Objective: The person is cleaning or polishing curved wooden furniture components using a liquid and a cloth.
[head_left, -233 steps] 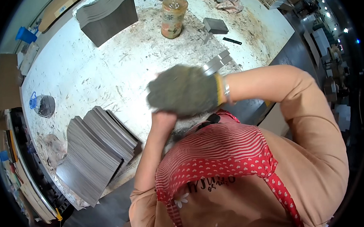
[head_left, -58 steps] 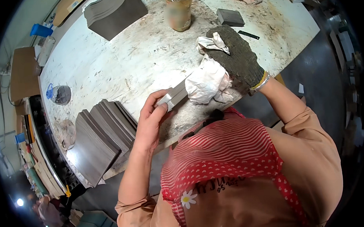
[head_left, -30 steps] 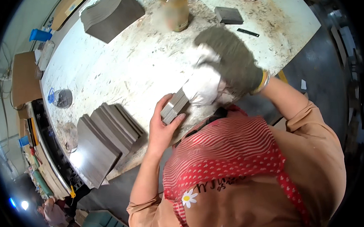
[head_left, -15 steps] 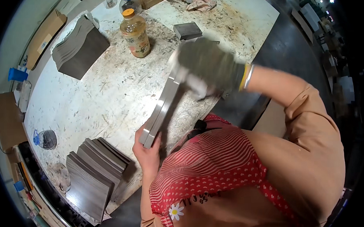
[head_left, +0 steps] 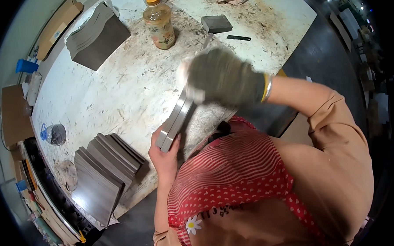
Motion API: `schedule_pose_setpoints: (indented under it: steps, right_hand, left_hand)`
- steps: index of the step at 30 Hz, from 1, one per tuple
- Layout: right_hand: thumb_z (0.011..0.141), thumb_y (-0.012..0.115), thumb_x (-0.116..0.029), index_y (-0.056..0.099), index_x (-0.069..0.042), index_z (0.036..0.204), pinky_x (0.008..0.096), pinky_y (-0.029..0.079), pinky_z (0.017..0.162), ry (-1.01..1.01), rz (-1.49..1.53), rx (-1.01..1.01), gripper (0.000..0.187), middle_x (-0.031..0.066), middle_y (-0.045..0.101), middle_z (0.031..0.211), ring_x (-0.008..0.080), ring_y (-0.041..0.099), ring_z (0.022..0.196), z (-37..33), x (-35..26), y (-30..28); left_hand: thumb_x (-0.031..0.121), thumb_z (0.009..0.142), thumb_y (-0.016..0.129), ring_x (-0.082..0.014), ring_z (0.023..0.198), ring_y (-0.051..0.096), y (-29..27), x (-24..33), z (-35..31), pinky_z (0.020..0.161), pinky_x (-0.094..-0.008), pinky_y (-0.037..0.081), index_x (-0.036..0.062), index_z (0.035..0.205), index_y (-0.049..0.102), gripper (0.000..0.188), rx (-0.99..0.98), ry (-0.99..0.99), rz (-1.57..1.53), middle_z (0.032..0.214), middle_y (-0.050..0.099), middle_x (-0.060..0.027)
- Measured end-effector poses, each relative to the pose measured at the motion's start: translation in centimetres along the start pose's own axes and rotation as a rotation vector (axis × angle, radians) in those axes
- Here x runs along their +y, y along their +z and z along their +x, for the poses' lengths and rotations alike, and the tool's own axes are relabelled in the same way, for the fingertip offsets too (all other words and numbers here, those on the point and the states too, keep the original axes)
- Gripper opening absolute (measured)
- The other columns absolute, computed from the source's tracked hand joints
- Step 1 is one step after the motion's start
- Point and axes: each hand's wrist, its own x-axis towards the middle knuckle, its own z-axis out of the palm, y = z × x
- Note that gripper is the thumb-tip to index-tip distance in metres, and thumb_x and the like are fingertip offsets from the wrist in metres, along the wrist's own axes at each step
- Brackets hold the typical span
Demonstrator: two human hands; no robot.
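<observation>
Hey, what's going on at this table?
Someone's bare left hand grips the near end of a bundle of grey strips. Their gloved right hand, blurred, is over the far end, a white cloth mostly hidden beneath it. Fanned grey panels lie to the left; an orange-capped bottle stands farther back on the worktable.

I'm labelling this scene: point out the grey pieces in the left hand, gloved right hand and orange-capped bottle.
Grey pieces [head_left: 174, 121]: head view, middle of their exposed length.
Gloved right hand [head_left: 223, 76]: head view, blurred back.
Orange-capped bottle [head_left: 160, 27]: head view, middle of its body.
</observation>
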Motion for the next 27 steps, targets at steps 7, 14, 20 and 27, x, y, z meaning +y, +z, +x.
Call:
schedule_pose_setpoints:
  steps: [7, 14, 20, 27]
  right_hand:
    - [0.082, 0.055, -0.014, 0.055, -0.008, 0.114, 0.0386, 0.042, 0.093, 0.173, 0.825, 0.319, 0.032, 0.0117, 0.058, 0.111, 0.0251, 0.055, 0.106, -1.5, 0.6, -2.5]
    - [0.073, 0.066, -0.007, 0.051, -0.003, 0.121, 0.0366, 0.035, 0.100, 0.041, 0.465, 0.363, 0.050, 0.0121, 0.052, 0.121, 0.0281, 0.048, 0.115, -4.3, 1.9, -0.6]
    - [0.084, 0.061, -0.009, 0.047, -0.001, 0.126, 0.0286, 0.044, 0.089, 0.680, 1.203, 0.575, 0.045, 0.0089, 0.056, 0.117, 0.0155, 0.053, 0.101, -7.3, 8.2, 0.4]
    - [0.079, 0.062, -0.012, 0.055, -0.003, 0.114, 0.0353, 0.040, 0.093, 0.356, 0.906, 0.135, 0.037, 0.0140, 0.057, 0.112, 0.0291, 0.053, 0.105, -4.3, 3.5, 2.7]
  left_hand:
    - [0.009, 0.077, 0.069, -0.0133, 0.090, 0.056, -0.5, 0.1, 0.4, 0.081, -0.0270, 0.045, -0.0022, 0.111, 0.055, 0.039, 0.024, -0.021, 0.008, 0.097, 0.063, -0.0089]
    - [0.007, 0.075, 0.070, -0.0132, 0.090, 0.057, -0.2, 2.8, -1.0, 0.080, -0.0261, 0.045, -0.0011, 0.106, 0.054, 0.036, 0.085, 0.050, -0.217, 0.095, 0.062, -0.0082]
    - [0.020, 0.082, 0.057, -0.0218, 0.097, 0.058, -10.8, 8.8, -6.4, 0.087, -0.0384, 0.046, -0.0005, 0.121, 0.046, 0.045, 0.481, 0.170, -0.305, 0.108, 0.058, -0.0118]
    - [0.023, 0.090, 0.055, -0.0163, 0.100, 0.055, -26.8, 8.9, -8.9, 0.086, -0.0318, 0.045, 0.0031, 0.120, 0.048, 0.037, 0.606, 0.082, -0.369, 0.110, 0.057, -0.0067]
